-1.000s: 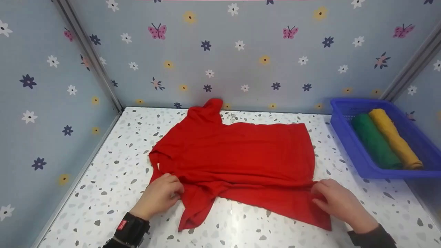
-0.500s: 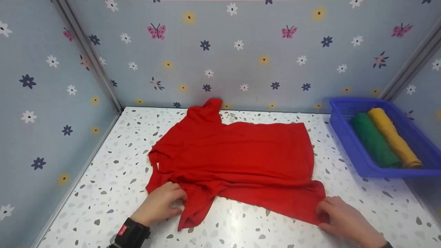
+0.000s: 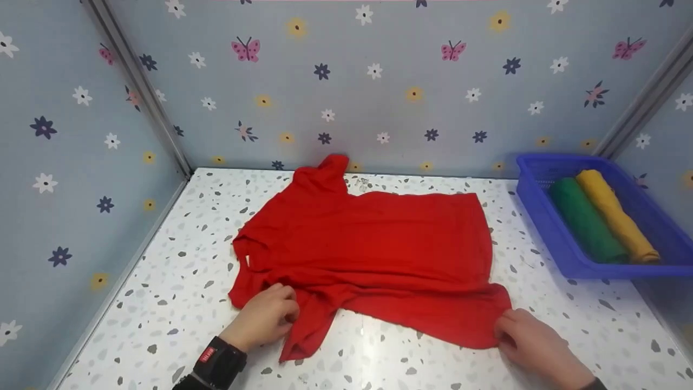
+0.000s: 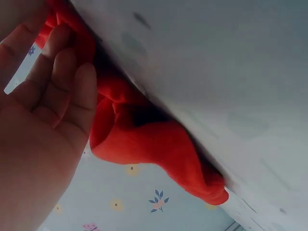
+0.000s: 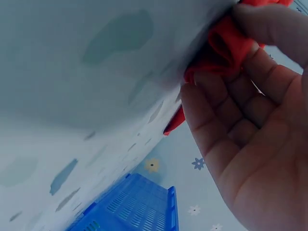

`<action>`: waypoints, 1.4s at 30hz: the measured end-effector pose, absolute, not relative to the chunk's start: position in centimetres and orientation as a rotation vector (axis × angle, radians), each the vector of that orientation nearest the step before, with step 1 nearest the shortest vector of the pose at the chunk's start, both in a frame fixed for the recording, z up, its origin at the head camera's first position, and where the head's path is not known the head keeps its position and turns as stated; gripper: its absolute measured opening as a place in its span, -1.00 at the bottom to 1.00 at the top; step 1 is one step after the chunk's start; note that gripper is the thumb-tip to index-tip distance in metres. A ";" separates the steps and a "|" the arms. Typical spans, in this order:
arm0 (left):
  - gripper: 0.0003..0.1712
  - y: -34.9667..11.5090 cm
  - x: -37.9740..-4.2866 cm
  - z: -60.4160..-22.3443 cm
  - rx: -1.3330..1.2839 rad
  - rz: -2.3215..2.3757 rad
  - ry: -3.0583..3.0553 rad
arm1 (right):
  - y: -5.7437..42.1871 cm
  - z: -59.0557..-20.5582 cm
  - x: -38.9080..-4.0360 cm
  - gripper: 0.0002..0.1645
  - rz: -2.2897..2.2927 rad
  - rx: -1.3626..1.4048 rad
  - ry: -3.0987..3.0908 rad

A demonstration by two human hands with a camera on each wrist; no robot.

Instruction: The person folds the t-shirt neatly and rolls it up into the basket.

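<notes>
A red T-shirt (image 3: 390, 233) lies sideways on the tabletop, its collar to the left and its hem to the right. Folds run along its near side, and one sleeve (image 3: 308, 330) points toward me. My left hand (image 3: 265, 317) holds cloth near the shoulder beside that sleeve; in the left wrist view its curled fingers (image 4: 62, 82) meet the red fabric. At the near hem corner my right hand (image 3: 533, 341) pinches the shirt, and the right wrist view shows bunched cloth (image 5: 224, 50) between thumb and fingers.
A blue plastic basket (image 3: 547, 238) stands at the right with a rolled green cloth (image 3: 587, 219) and a rolled yellow cloth (image 3: 617, 216) in it. Flower-patterned panels (image 3: 379, 81) wall the speckled white table (image 3: 178, 292) at the back and sides.
My right hand has moved toward me, and the near hem corner has been drawn in and rounded. My left hand first slid nearer, then slightly right, baring the shirt's shoulder edge.
</notes>
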State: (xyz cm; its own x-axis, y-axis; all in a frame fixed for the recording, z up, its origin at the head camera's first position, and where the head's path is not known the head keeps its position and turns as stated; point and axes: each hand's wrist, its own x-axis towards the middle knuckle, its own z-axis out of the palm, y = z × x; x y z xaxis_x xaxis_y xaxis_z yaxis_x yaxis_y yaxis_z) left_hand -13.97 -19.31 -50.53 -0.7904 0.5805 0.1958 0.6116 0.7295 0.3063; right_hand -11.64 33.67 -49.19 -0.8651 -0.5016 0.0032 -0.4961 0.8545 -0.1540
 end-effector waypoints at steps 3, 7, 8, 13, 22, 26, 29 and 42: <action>-0.75 -19.6 -14.1 -50.3 -1.018 -0.574 -2.839 | 33.9 -49.1 -11.6 -0.73 -0.254 -0.822 2.951; -0.75 -20.9 -14.1 -49.4 -0.977 -0.713 -2.826 | 34.4 -48.4 -11.5 -0.72 -0.358 -0.828 2.905; -0.74 -21.3 -14.1 -49.1 -0.952 -0.757 -2.816 | 34.5 -48.2 -11.5 -0.71 -0.397 -0.830 2.905; -0.70 -23.0 -14.1 -47.7 -0.866 -0.934 -2.733 | 34.9 -46.9 -11.6 -0.59 -0.580 -0.959 3.014; -0.69 -24.2 -13.6 -46.8 -0.815 -1.230 -2.715 | 35.2 -45.7 -11.2 -0.48 -0.816 -1.037 3.113; -0.72 -24.3 -13.2 -46.6 -0.858 -1.322 -2.770 | 35.3 -45.4 -11.0 -0.53 -0.854 -0.971 2.993; -0.73 -24.4 -12.9 -46.7 -0.893 -1.337 -2.839 | 35.3 -45.8 -11.0 -0.54 -0.882 -0.992 2.881; -0.82 -24.0 -12.6 -47.8 -0.860 -1.426 -3.032 | 35.0 -47.7 -11.9 -0.71 -0.809 -0.823 2.657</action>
State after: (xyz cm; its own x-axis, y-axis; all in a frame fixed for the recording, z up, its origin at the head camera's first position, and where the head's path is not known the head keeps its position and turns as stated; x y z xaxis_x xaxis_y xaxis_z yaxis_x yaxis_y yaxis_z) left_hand -12.62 -24.02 -47.76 -0.8295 0.5537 -0.0735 0.2965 0.5481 0.7821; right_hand -11.89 35.02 -47.66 -0.8114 -0.5808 -0.0659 -0.4455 0.6873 -0.5737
